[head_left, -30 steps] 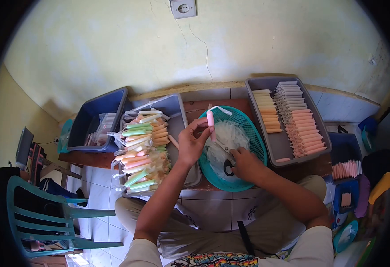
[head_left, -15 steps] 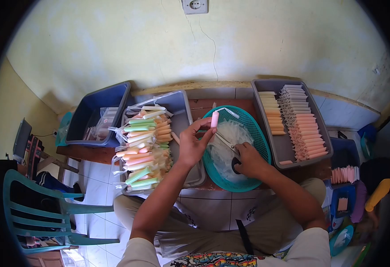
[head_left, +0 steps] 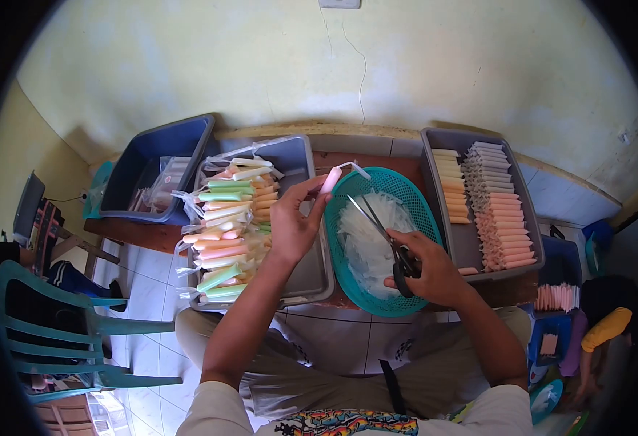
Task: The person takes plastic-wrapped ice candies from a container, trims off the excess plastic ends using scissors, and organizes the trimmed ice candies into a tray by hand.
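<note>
My left hand (head_left: pixel 295 221) pinches a pink plastic-wrapped ice pop (head_left: pixel 331 179) between the fingers and thumb. It is tilted, and a clear plastic tail bends off its top to the right. My right hand (head_left: pixel 431 272) has its fingers in the handles of a pair of black-handled scissors (head_left: pixel 381 227). The blades are spread and point up and left, apart from the ice pop. Beneath them stands a teal mesh basket (head_left: pixel 429 211) with a heap of clear plastic scraps (head_left: pixel 362 254) inside.
To the left, a grey tray (head_left: pixel 298 190) holds bagged green, orange and cream ice pops (head_left: pixel 224 251). On the right, another grey tray (head_left: pixel 467 253) has rows of single ones. A dark blue bin (head_left: pixel 177 131) and a green chair (head_left: pixel 50 327) stand left. A person in yellow sleeves (head_left: pixel 606 328) is at far right.
My left hand has moved left with the ice pop, which has gone from upright to tilted. The scissors, nearly closed by the ice pop before, are now spread and lie apart from it.
</note>
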{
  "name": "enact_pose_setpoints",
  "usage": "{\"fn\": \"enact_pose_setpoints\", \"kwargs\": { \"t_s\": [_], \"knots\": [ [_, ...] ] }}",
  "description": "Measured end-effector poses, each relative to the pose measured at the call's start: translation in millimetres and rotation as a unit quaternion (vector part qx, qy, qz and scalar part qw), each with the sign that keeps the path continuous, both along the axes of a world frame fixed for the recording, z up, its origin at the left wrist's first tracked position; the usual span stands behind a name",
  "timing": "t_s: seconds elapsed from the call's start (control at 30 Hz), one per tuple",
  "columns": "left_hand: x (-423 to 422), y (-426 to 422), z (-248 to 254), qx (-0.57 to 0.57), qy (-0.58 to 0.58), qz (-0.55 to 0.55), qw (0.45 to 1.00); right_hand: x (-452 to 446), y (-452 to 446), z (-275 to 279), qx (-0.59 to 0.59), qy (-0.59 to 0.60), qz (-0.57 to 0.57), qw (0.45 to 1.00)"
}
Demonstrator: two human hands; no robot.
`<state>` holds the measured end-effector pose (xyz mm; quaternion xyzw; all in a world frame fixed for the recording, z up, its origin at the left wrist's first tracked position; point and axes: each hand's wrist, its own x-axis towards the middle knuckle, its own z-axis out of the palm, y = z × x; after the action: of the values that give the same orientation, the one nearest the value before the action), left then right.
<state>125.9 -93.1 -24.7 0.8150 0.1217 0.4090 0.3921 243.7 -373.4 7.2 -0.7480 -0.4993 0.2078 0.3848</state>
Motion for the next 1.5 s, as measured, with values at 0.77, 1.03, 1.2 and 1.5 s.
{"fn": "enact_pose_setpoints", "kwargs": {
  "t_s": [0.77, 1.03, 1.2, 1.5],
  "knots": [
    [-10, -23, 8, 0.106, 0.060, -0.063, 0.990, -2, 13, -13, 0.078, 0.232, 0.002, 0.970],
    [-11, -24, 9, 0.117, 0.061, -0.071, 0.989, -3, 13, -16, 0.076, 0.233, -0.001, 0.969],
    [-11, -25, 9, 0.129, 0.053, -0.070, 0.988, -5, 13, -16, 0.070, 0.222, -0.012, 0.973],
    [-10, -27, 7, 0.163, 0.066, -0.036, 0.984, -8, 14, -23, 0.036, 0.206, -0.024, 0.978]
  ]
}}
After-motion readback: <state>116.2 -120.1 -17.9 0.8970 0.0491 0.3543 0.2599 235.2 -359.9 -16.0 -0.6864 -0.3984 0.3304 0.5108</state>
